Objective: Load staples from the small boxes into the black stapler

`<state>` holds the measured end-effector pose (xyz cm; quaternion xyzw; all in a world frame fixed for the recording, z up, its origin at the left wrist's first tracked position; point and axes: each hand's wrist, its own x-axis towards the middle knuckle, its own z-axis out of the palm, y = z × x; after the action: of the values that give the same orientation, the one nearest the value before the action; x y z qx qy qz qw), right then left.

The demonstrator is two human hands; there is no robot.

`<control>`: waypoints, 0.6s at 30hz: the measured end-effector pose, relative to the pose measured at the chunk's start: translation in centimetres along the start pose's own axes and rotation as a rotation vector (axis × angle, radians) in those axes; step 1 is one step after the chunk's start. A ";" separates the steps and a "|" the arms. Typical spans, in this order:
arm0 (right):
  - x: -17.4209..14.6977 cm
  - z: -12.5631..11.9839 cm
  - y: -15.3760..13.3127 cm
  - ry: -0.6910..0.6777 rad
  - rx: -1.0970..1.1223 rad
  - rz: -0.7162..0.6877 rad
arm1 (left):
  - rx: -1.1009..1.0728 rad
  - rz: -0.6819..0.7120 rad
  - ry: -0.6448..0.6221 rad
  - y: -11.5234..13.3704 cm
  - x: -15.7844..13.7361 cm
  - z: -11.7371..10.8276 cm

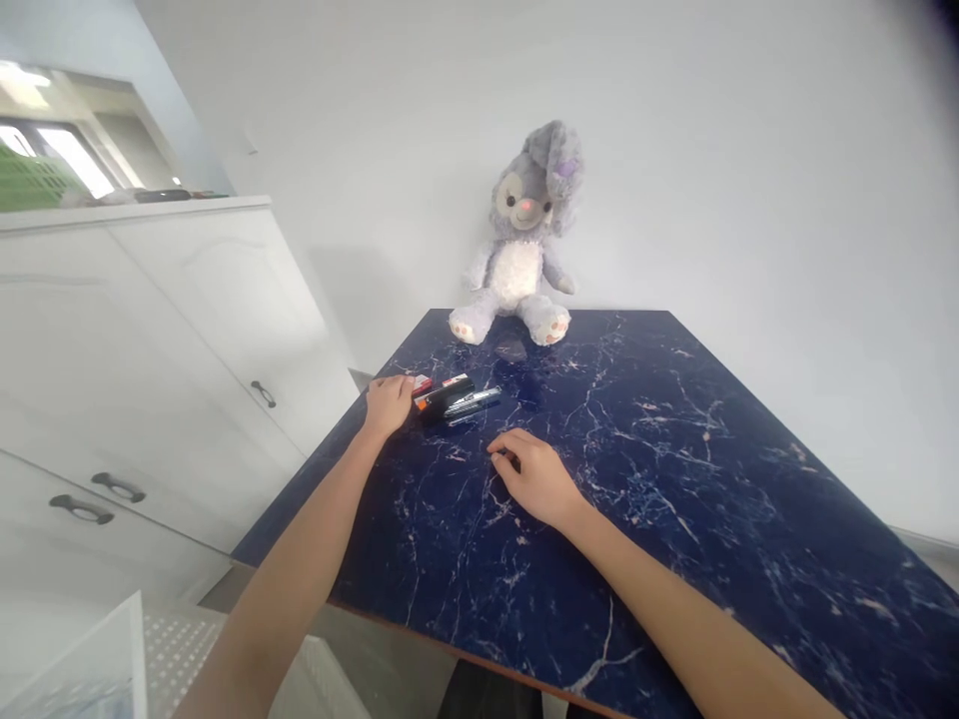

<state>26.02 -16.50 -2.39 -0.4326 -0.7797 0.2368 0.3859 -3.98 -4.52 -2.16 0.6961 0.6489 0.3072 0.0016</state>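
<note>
My left hand (388, 403) lies palm down near the table's left edge, its fingers against the left end of a small cluster of pens. Right at its fingertips is a small red item (424, 384), partly covered by the hand. Beside that lies a thick black object with an orange end (447, 397), perhaps a marker. A white-and-red piece (455, 380) shows behind it, and slim clear-grey pens (474, 402) lie in front. My right hand (535, 477) rests on the table nearer to me, fingers loosely bent, thumb apart from the forefinger, holding nothing.
A dark blue marble-patterned table (644, 479) spans the view. At its far edge a grey plush toy (518, 270) sits against the white wall, with a dark roundish item (510, 348) before its feet. White cabinets (172, 369) stand left; a white dotted container (176, 649) is below.
</note>
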 end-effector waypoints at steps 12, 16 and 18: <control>2.2 0.9 2.5 0.147 -0.102 0.164 | -0.210 0.199 0.070 4.0 -1.5 -0.4; 6.1 1.3 3.7 0.436 -0.106 0.400 | -0.240 0.233 0.080 5.1 -1.9 0.6; 7.4 1.8 3.7 0.491 -0.036 0.457 | -0.282 0.220 0.115 5.1 -2.0 1.1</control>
<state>23.99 -8.30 -3.11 -0.6473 -0.5501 0.1920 0.4914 1.19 -6.70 -1.81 0.7368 0.5186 0.4328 0.0284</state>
